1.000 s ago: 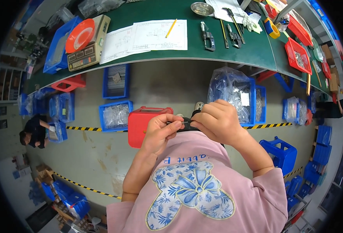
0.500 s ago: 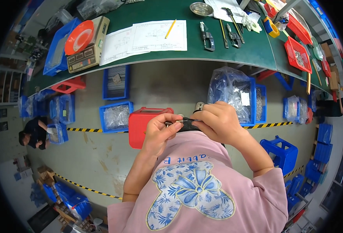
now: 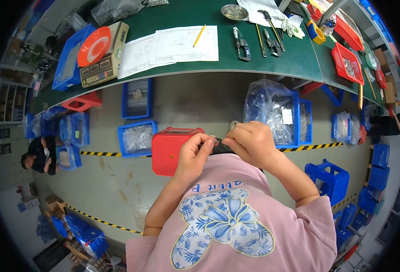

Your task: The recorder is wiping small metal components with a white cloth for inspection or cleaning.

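Note:
Close in front of my pink shirt, my left hand (image 3: 194,153) and my right hand (image 3: 251,143) nearly meet, both with fingers pinched. Between the fingertips shows a small thin metal part (image 3: 217,142); its exact kind is too small to tell. The left thumb and forefinger grip one end, and the right fingers close on the other. Beyond the hands, on the green workbench (image 3: 182,68), lie drawing sheets (image 3: 186,47) with a yellow pencil (image 3: 199,36) on top. To their right are a micrometer (image 3: 242,45), a second one (image 3: 272,45) and a caliper (image 3: 272,22).
A scale (image 3: 102,68) with an orange-red dish (image 3: 94,45) stands at the bench's left; a metal bowl (image 3: 234,12) sits farther back. Red stool (image 3: 168,156) by my left hand, blue stool (image 3: 327,179) at right. Blue bins (image 3: 136,154) line the floor. Another person (image 3: 41,152) is at far left.
My hands have drawn closer together, the left shifting slightly right, and less of the metal part shows between them. The person at far left has moved their arms.

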The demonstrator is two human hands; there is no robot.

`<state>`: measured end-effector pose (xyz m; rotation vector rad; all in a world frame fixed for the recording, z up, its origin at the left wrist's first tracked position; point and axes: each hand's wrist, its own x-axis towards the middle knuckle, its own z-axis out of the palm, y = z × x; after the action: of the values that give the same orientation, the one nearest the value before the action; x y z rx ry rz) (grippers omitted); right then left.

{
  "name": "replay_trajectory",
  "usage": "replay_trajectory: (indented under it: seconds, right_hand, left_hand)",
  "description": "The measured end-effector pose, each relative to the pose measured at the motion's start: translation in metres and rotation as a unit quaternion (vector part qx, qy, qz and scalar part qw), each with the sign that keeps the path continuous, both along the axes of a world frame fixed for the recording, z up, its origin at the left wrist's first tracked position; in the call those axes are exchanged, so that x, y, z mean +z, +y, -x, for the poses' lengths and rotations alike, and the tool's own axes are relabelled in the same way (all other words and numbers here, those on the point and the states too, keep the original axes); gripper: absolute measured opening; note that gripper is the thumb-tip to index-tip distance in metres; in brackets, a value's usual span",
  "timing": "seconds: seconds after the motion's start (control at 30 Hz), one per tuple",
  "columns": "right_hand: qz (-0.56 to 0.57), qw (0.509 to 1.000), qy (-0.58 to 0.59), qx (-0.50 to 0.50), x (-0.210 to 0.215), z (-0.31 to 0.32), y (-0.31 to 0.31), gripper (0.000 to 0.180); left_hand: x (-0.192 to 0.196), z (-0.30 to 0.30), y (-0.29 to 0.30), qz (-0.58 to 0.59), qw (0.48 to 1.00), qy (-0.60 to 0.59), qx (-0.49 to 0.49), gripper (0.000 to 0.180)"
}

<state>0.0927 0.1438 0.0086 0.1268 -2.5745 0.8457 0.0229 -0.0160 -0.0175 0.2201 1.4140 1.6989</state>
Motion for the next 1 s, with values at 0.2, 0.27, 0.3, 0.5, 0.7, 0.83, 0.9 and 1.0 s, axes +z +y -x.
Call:
replay_trajectory:
  seconds: [0.2,0.27,0.3,0.5,0.7,0.83,0.9,1.0]
  right_hand:
    - [0.016,0.999,0.023,0.022,0.01,0.001,-0.004,0.01]
    - [-0.036,0.997,0.071,0.023,0.011,0.0,-0.004,0.011]
    - [-0.036,0.997,0.072,0.023,0.011,0.001,-0.004,0.011]
    - [-0.072,0.983,0.162,0.044,0.014,0.003,0.001,0.017]
    - [0.015,0.992,0.116,0.04,0.014,0.004,-0.005,0.018]
    - [0.025,0.991,0.118,0.049,0.016,0.005,-0.006,0.018]
    - [0.027,0.992,0.116,0.049,0.015,0.005,-0.006,0.018]
    - [0.017,0.992,0.115,0.047,0.014,0.004,-0.006,0.018]
  left_hand:
    - [0.001,-0.004,-0.001,-0.003,0.992,0.122,-0.005,0.021]
    - [0.005,-0.003,-0.001,-0.028,0.997,0.076,-0.009,0.023]
    - [0.007,-0.002,0.0,-0.027,0.997,0.076,-0.009,0.023]
    - [0.012,0.005,-0.006,-0.065,0.991,-0.116,-0.013,0.023]
    - [0.019,0.004,-0.009,-0.092,0.985,-0.141,-0.026,0.023]
    - [0.018,0.002,-0.009,-0.107,0.985,-0.132,-0.039,0.023]
    - [0.018,0.002,-0.008,-0.106,0.985,-0.127,-0.043,0.023]
    - [0.015,0.002,-0.007,-0.103,0.986,-0.126,-0.043,0.022]
